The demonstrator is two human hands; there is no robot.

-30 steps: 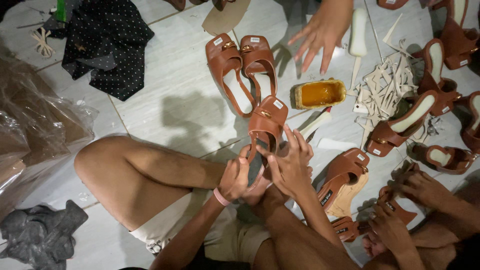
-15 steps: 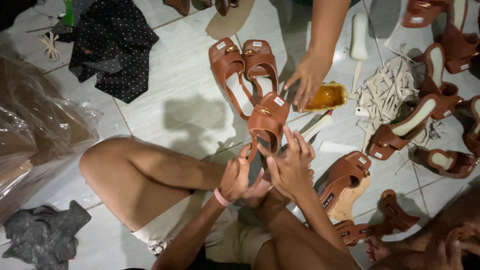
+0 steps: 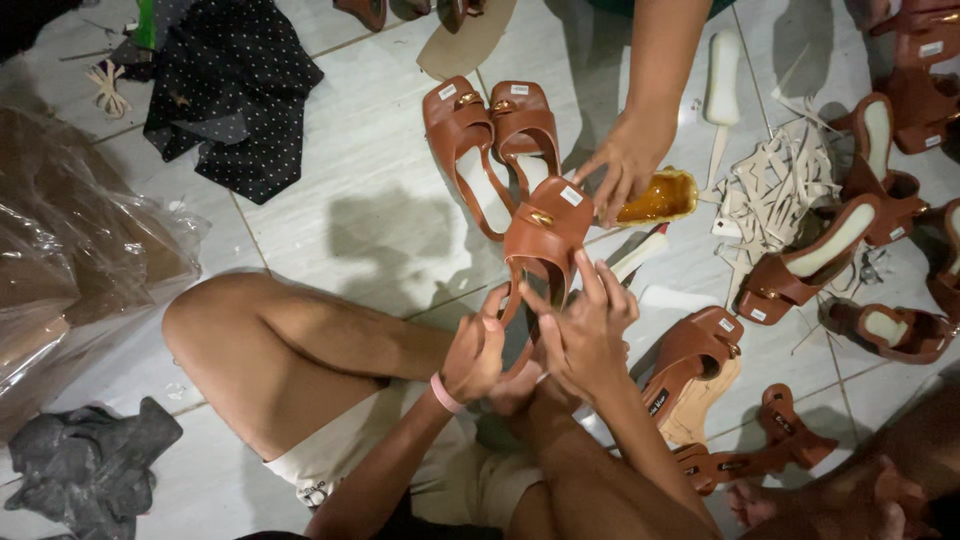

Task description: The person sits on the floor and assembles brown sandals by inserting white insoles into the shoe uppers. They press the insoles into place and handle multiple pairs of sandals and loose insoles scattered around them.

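I sit on a white tiled floor and hold a brown sandal upper (image 3: 543, 240) with a gold buckle up in front of me. My left hand (image 3: 476, 350), with a pink wristband, grips its strap on the left side. My right hand (image 3: 583, 325) grips the right side, fingers spread along the strap. Just beyond, another person's hand (image 3: 627, 165) reaches down to a small yellow tub of glue (image 3: 660, 197). A finished pair of brown sandals (image 3: 488, 145) lies side by side on the floor behind the one I hold.
More brown sandals (image 3: 812, 258) and a pile of pale strips (image 3: 775, 185) lie at the right. A sandal on a tan sole (image 3: 693, 360) rests by my right arm. Dotted black cloth (image 3: 235, 95) is at upper left, a plastic bag (image 3: 75, 260) at left, grey cloth (image 3: 85, 465) lower left.
The other person's hand has come down from the far floor to the yellow glue tub. My hands keep their hold on the sandal upper, barely shifting.
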